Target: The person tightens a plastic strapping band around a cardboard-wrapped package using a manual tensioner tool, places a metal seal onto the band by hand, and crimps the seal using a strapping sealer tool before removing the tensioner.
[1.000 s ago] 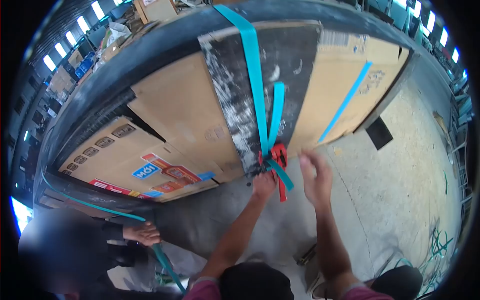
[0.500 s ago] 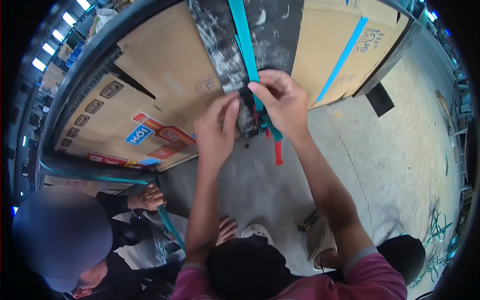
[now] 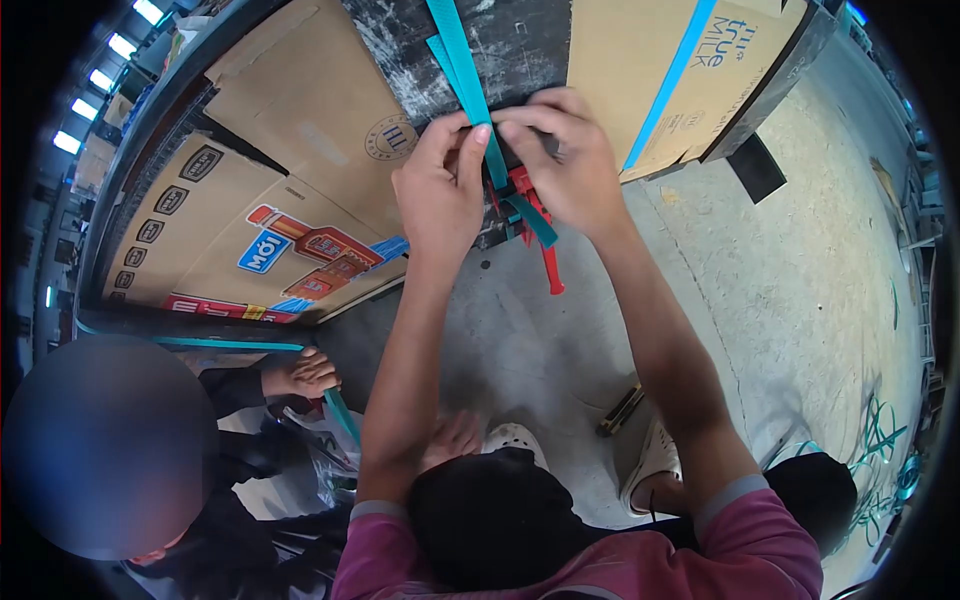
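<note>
My left hand (image 3: 445, 190) pinches the green strap (image 3: 458, 50) between thumb and fingers. The strap runs down over a scuffed black board (image 3: 530, 55), which lies between cardboard sheets. On the strap's other side, my right hand (image 3: 568, 160) has bent fingers beside it, their tips close to the strap; whether they grip it is unclear. Just below both hands a red tool (image 3: 552, 265) is attached at the strap, its handle pointing down. A short strap end (image 3: 532, 222) sticks out next to the tool.
At the lower left, a co-worker's hand (image 3: 312, 373) grips another green strap (image 3: 343, 415). Printed cardboard (image 3: 330, 120) covers the large bundle. On the concrete floor (image 3: 760, 290) are a cutter-like tool (image 3: 622, 410), a black square (image 3: 757, 168) and tangled strap (image 3: 878, 435) at right.
My left hand has gone from beside the tool up to the strap and closed on it. My right hand has moved up and left. The view has shifted down and closer to the bundle.
</note>
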### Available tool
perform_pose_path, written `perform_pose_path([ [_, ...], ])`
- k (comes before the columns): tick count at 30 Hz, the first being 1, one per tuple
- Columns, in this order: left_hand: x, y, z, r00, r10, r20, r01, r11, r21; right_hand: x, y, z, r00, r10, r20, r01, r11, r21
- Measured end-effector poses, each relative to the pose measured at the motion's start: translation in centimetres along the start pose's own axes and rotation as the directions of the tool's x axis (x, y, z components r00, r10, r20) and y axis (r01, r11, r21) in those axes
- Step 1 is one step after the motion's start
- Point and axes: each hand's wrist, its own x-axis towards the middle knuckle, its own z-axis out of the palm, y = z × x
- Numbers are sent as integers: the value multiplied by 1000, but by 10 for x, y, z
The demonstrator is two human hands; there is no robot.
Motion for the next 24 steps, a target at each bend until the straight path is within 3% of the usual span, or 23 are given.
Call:
perform_pose_path([
  [2,1,3,3,999,-32,-6,32,995,90,-23,23,1,944,209,-255,-196,978,75],
  [4,3,-4,8,999,6,-44,-4,999,46,-40,33,11,951,215,-224,-184,971,153],
  [6,3,-7,11,998,27,-61,-26,1000,8,-48,27,21,991,120,-63,-127,986,-110],
  [7,5,-6,10,997,37,-70,-37,999,9,-41,23,20,990,141,-25,-143,964,-222],
  [8,5,-5,8,996,48,-79,-47,999,12,-37,27,22,989,150,-14,-149,964,-220],
  [10,7,-6,6,996,52,-68,-50,998,33,-28,32,24,969,237,66,-181,869,-461],
  [12,10,-7,6,996,72,-47,-71,997,22,-25,31,27,967,245,65,-197,886,-419],
  [16,15,-9,7,998,52,-47,-50,998,47,-29,30,27,988,131,79,-83,895,-439],
  [18,16,-8,9,990,134,-45,-132,990,48,-25,31,26,993,93,77,-51,903,-427],
  [21,15,-5,9,989,138,-44,-131,982,136,-26,40,26,995,29,100,20,890,-455],
  [23,15,-4,10,986,157,-48,-149,979,141,-33,49,29,989,-150,12,134,843,-522],
  [24,15,-3,11,985,159,-59,-148,976,159,-33,45,31,988,-152,10,135,842,-523],
])
